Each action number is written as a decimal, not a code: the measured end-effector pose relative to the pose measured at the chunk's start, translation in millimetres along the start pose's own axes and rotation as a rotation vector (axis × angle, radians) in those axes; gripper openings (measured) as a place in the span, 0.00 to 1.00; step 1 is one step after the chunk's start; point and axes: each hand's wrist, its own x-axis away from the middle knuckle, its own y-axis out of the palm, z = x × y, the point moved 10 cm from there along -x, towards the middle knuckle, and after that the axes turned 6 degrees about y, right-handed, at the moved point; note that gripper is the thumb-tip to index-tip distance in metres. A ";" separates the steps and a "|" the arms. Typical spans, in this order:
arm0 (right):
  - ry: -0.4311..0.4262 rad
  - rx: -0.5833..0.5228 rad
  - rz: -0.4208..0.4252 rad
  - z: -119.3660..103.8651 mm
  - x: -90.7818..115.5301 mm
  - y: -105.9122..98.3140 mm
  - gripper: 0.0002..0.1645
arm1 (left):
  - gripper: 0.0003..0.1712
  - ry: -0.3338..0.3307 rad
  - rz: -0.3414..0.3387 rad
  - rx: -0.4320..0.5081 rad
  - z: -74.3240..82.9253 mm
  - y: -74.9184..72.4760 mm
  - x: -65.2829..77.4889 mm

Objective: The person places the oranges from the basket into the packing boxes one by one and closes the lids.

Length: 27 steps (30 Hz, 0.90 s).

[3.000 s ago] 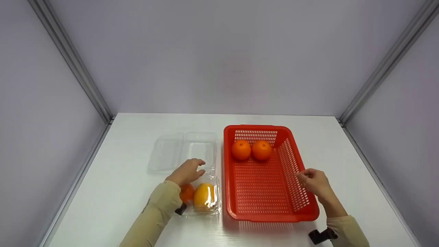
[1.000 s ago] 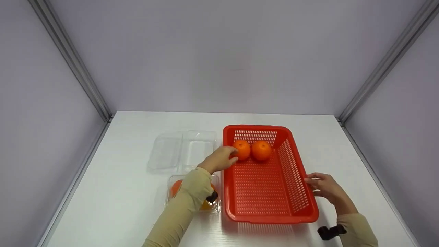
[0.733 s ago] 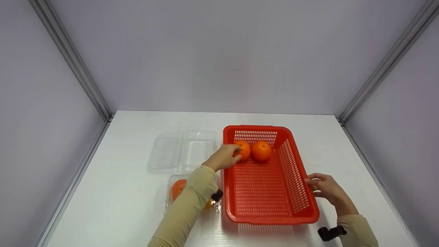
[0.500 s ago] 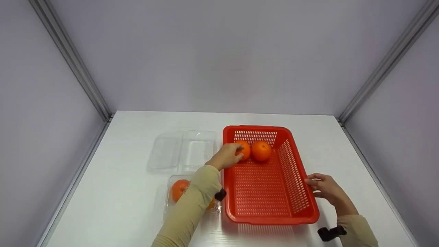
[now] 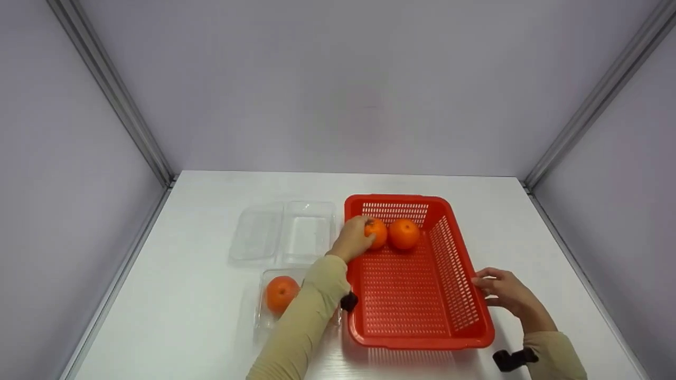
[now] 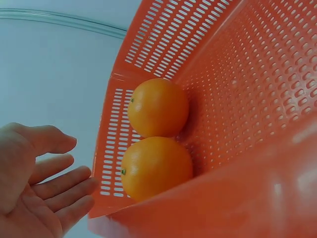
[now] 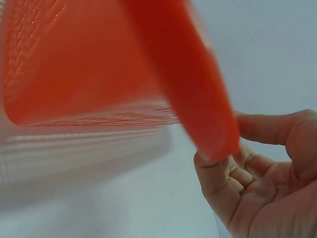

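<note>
My left hand [image 5: 353, 238] reaches over the left rim of the red plastic basket [image 5: 401, 295], beside the left orange [image 5: 377, 234]. Its fingers look loosely bent and spread in the left wrist view, with a gap between the hand [image 6: 47, 183] and the nearer orange [image 6: 157, 168]. A second orange [image 5: 404, 234] sits against the first at the basket's far end. On the basket's right side, my right hand [image 5: 504, 293] holds the rim. The right wrist view shows thumb and fingers around the basket rim [image 7: 213, 114].
Left of the basket lies an opened clear plastic clamshell box [image 5: 306, 232]. Nearer stands another clear box [image 5: 266, 316] with an orange-red fruit [image 5: 281, 294] in it; the left sleeve [image 5: 311, 311] covers part of this box. Walls surround the white table [image 5: 174, 295].
My left hand has moved from over the clear boxes rightward to the left orange. My right hand has shifted slightly outward and now holds the basket's right rim.
</note>
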 end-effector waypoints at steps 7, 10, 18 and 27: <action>0.004 0.002 -0.013 0.2 -0.4 1.7 0.14 | 0.25 -0.064 0.049 -0.008 -8.6 3.8 -2.2; 0.009 -0.003 -0.011 0.9 -0.5 1.3 0.13 | 0.26 -0.074 0.069 -0.005 -10.1 5.0 -5.0; 0.017 -0.005 -0.004 3.0 -0.4 0.2 0.16 | 0.29 -0.110 0.089 -0.037 -12.9 16.1 -11.4; 0.005 -0.003 -0.014 1.5 0.3 2.9 0.30 | 0.30 -0.089 0.113 -0.193 -14.7 27.6 -15.3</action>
